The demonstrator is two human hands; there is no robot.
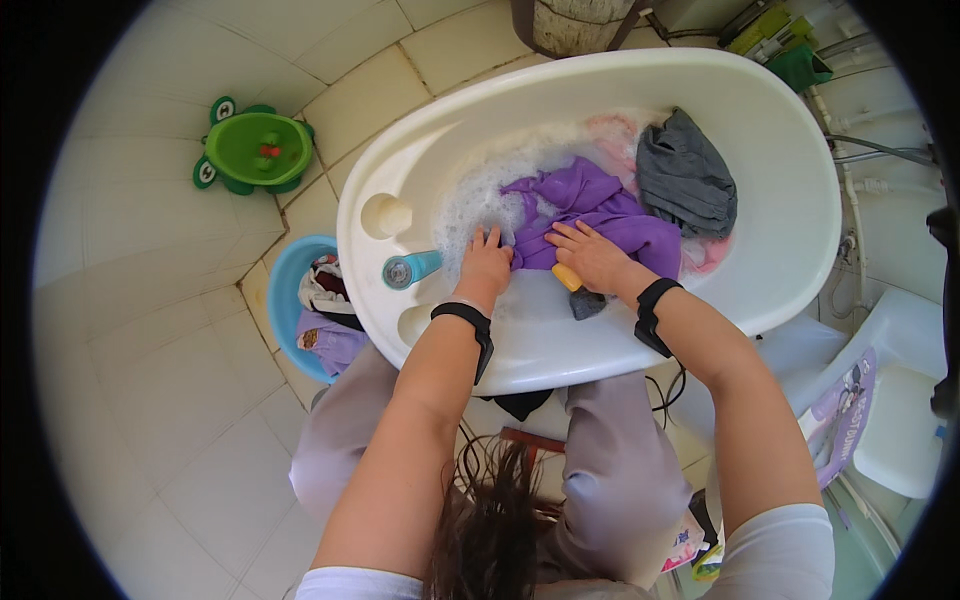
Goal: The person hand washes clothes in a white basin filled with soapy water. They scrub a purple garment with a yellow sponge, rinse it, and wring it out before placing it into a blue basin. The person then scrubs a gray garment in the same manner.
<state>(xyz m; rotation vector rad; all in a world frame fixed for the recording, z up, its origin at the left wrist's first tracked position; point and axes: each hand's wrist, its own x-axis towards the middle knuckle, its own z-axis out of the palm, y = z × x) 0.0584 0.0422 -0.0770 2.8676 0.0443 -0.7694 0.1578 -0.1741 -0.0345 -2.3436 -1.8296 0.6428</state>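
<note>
A wet purple garment (577,202) lies bunched in soapy water inside a white plastic baby bathtub (780,225). At its left edge, my left hand (486,262) rests in the suds, fingertips partly sunk in foam; whether it grips the cloth is hidden. My right hand (589,255) presses on the purple fabric with fingers spread. A yellow bar (566,277), apparently soap, is held under its palm on the thumb side. Just below that hand sits a small dark grey cloth (586,304). A grey garment (686,180) is heaped to the right, over pink cloth (705,255).
A teal, round-ended object (411,270) lies on the tub's left ledge between two molded recesses. Beyond that side stands a blue basin (289,262) of clothes. A green frog-shaped potty (259,150) is by the tiled wall. Pipes (851,195) run along the right wall.
</note>
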